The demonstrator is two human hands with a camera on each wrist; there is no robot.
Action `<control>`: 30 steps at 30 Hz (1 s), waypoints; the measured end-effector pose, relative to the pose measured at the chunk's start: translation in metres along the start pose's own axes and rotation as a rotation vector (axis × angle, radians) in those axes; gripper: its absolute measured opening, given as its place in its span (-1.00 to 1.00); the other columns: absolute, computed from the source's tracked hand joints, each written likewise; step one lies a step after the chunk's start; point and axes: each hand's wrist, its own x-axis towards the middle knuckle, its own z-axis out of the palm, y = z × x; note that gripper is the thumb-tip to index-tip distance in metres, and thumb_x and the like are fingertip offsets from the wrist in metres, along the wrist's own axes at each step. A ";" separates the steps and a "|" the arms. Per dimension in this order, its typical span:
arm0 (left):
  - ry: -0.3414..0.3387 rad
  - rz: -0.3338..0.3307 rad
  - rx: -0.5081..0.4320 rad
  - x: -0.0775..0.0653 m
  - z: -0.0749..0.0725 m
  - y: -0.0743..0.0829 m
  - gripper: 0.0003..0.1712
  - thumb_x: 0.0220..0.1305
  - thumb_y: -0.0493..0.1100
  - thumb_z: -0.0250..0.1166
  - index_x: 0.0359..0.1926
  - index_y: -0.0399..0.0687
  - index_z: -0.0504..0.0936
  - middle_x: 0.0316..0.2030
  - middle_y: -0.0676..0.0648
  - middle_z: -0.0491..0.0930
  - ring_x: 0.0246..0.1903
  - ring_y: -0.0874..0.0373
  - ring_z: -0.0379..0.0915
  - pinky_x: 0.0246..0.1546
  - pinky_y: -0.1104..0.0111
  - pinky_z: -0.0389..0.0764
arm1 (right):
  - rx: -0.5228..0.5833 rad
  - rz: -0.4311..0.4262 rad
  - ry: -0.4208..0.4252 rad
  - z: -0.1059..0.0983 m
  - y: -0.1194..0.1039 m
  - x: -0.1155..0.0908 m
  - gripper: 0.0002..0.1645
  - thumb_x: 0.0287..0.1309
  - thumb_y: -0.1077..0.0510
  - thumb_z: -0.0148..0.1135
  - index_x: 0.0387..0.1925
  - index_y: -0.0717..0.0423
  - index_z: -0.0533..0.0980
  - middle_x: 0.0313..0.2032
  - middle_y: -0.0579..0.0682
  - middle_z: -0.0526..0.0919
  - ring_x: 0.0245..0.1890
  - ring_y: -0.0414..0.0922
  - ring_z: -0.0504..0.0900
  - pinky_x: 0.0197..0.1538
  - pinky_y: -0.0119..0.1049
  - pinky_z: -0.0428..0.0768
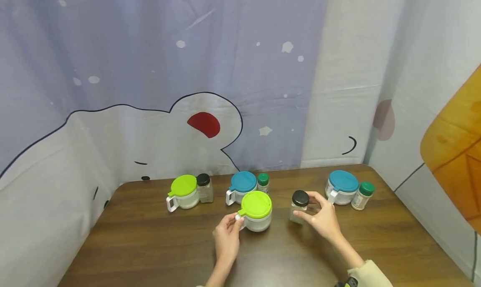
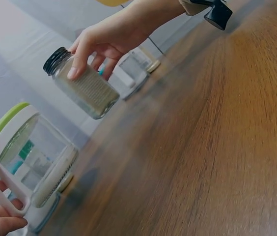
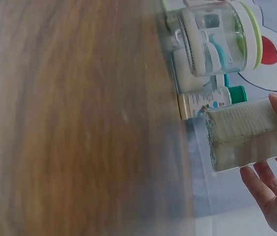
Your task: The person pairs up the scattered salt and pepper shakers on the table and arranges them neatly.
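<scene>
My left hand (image 1: 226,237) grips the white handle of a clear seasoning jar with a lime-green flip lid (image 1: 256,205). In the left wrist view this jar (image 2: 15,132) hangs above the table, slightly left of the other hand. Between thumb and fingers, my right hand (image 1: 324,218) holds a square glass spice bottle with a black cap (image 1: 300,198). Grey-beige powder fills much of the bottle (image 2: 87,88), which is also off the tabletop. In the right wrist view the bottle's base (image 3: 246,132) shows, while its cap lies out of frame.
At the back left, another lime-lidded jar (image 1: 184,187) stands beside a black-capped bottle (image 1: 205,191). Behind the held jar are a blue-lidded jar (image 1: 243,181) and a green-capped bottle (image 1: 263,180). Another blue-lidded jar (image 1: 343,182) and green-capped bottle (image 1: 362,196) stand right. A curtain (image 1: 263,78) borders the wooden table (image 1: 150,245).
</scene>
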 end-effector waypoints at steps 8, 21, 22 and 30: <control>0.012 0.006 0.013 0.001 -0.010 -0.001 -0.82 0.16 -0.30 0.35 -0.21 -0.31 0.66 -0.23 -0.31 0.71 -0.20 -0.09 0.69 -0.17 0.29 0.69 | 0.039 0.008 -0.017 0.014 -0.003 0.000 -0.35 -0.34 0.27 0.62 -0.08 0.13 0.55 -0.22 0.07 0.70 -0.26 -0.41 0.64 -0.15 -0.48 0.66; 0.045 0.004 0.036 -0.001 -0.029 -0.001 -0.81 0.14 -0.32 0.36 -0.20 -0.31 0.67 -0.24 -0.32 0.71 -0.22 -0.11 0.70 -0.18 0.28 0.69 | 0.049 -0.019 -0.082 0.029 -0.051 -0.003 -0.41 -0.32 0.40 0.55 -0.11 0.29 0.54 -0.20 0.15 0.69 -0.24 -0.30 0.62 -0.14 -0.34 0.68; 0.047 0.004 0.033 -0.001 -0.030 -0.001 -0.81 0.14 -0.32 0.36 -0.20 -0.31 0.67 -0.24 -0.32 0.71 -0.22 -0.10 0.70 -0.19 0.29 0.69 | 0.049 -0.016 -0.084 0.030 -0.052 -0.004 -0.42 -0.32 0.41 0.55 -0.12 0.29 0.54 -0.20 0.15 0.69 -0.24 -0.29 0.62 -0.14 -0.34 0.69; 0.083 -0.008 0.037 -0.002 -0.039 -0.007 -0.82 0.13 -0.33 0.37 -0.22 -0.32 0.66 -0.25 -0.31 0.71 -0.23 -0.10 0.70 -0.20 0.32 0.69 | 0.080 -0.009 -0.113 0.043 -0.059 -0.004 -0.41 -0.32 0.39 0.56 -0.11 0.26 0.55 -0.20 0.15 0.69 -0.23 -0.31 0.62 -0.13 -0.34 0.68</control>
